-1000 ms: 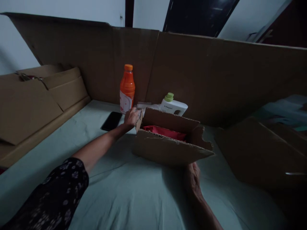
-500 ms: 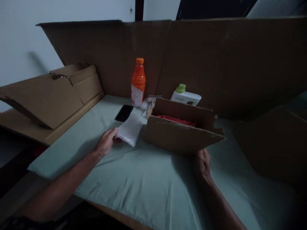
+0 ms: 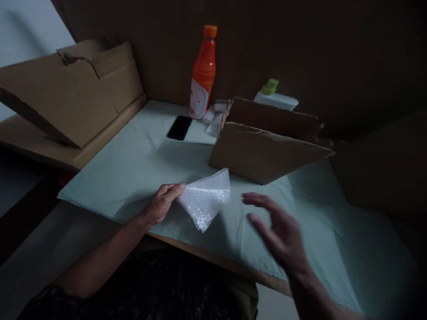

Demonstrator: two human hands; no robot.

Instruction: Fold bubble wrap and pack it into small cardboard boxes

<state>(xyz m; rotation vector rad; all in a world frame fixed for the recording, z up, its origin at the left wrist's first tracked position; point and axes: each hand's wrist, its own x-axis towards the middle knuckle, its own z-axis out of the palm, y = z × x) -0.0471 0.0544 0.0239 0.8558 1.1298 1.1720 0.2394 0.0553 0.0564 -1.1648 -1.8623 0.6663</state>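
My left hand [image 3: 164, 202] pinches one corner of a bubble wrap pouch [image 3: 208, 195], holding it above the cloth-covered table near its front edge. To the right of the pouch, my right hand [image 3: 278, 231] hangs in the air, slightly blurred, its thumb and fingers apart and nothing in them. Beyond both hands stands an open cardboard box [image 3: 260, 153]; its inside is mostly dark from this angle. Neither hand touches the box.
Behind the pouch lies a black phone [image 3: 179, 128]. An orange bottle [image 3: 203, 73] stands near several small white wrapped items [image 3: 215, 120]. A white bottle with a green cap [image 3: 276, 98] is partly hidden by the box. Cardboard panels [image 3: 90, 98] border the table [image 3: 133, 155].
My right hand has let go of the cardboard box and moved nearer to me. My left hand has brought the pouch closer and to the right. The view has tilted down.
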